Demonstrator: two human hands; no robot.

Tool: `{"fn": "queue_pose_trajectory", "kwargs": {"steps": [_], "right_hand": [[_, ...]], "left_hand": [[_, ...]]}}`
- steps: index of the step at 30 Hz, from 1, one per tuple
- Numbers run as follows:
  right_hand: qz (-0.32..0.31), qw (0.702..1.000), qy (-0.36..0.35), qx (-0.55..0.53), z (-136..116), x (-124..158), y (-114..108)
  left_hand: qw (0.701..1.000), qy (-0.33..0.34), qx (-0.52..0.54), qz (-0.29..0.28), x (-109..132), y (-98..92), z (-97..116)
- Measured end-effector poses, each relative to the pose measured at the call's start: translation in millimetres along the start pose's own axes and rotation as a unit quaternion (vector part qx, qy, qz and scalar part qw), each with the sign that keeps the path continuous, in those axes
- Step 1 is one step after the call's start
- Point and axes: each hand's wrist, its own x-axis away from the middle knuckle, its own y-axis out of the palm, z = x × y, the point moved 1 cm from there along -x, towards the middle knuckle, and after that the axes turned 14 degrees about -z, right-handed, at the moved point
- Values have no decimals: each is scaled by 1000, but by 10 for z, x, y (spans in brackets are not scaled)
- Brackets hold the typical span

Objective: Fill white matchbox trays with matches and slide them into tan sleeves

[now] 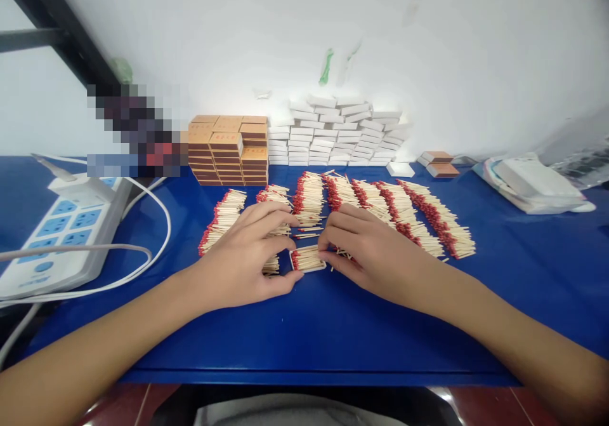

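Observation:
A small white matchbox tray (307,259) full of red-tipped matches lies on the blue table (304,337). My left hand (247,258) rests on its left side, thumb and fingers closed against the tray's edge. My right hand (366,248) presses the tray's right end with curled fingers. Behind my hands lie several rows of loose red-tipped matches (413,213), fanned across the table.
Brown matchbox sleeves (228,150) are stacked at the back, with a pile of white inner trays (337,134) beside them against the wall. Two loose boxes (440,162) lie at the right. A white power strip (57,235) with cables lies at the left. A plastic-wrapped pack (533,185) sits far right.

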Motion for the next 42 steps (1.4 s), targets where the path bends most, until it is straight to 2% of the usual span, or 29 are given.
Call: {"fn": "queue_pose_trajectory", "kwargs": {"steps": [7,12,19,25,30,36,42], "right_hand": [[-4,999,6,53,-25,-41,50],[10,999,3,42,-33,-52,64],[50,998,35,28,123,-99,145],[25,997,36,68,182,-158,219],[2,993,57,106,167,-131,164],[25,994,27,101,106,-20,-20],[30,992,0,119,8,-6,51]], "left_hand": [[1000,-2,-6,-8,-5,2,18],[1000,4,-6,-3,5,11,8],[1000,-2,-1,-9,-10,-1,0],[1000,1,-5,-11,-17,0,16],[1000,5,-9,-5,-8,-2,12],[1000,-1,-14,10,-14,-15,8],[1000,-2,-5,11,-15,-11,8]]}}
